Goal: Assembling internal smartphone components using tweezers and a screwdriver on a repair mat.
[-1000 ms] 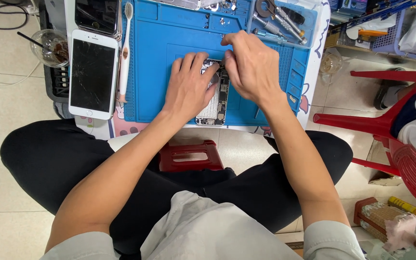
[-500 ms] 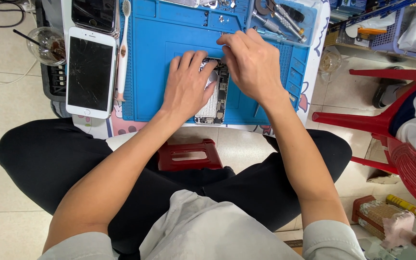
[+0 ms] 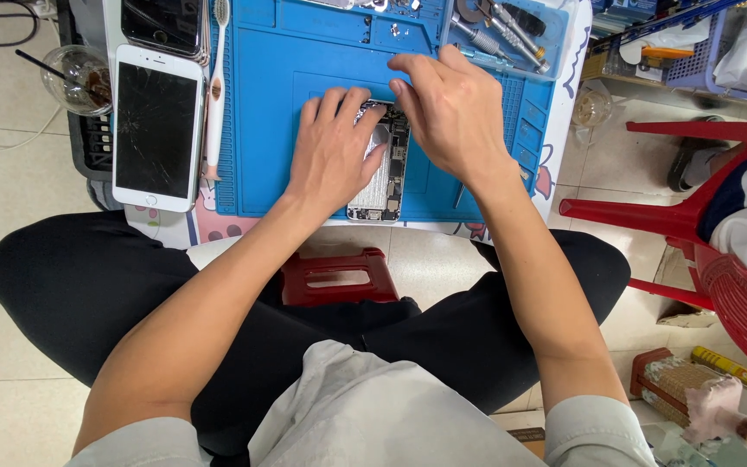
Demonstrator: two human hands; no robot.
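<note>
on the blue mat (image 3: pixel 270 104), both hands (image 3: pixel 335 151) press the opened phone (image 3: pixel 386 173).

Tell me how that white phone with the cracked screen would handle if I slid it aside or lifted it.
The white phone lies flat, so it should slide, not roll. Its cracked glass looks fragile; pressing may shed splinters. It overhangs the blue mat edge, so it could tip if pushed left.

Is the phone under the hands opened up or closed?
Opened up: the silver phone body on the blue mat shows bare inner parts, no screen.
</note>
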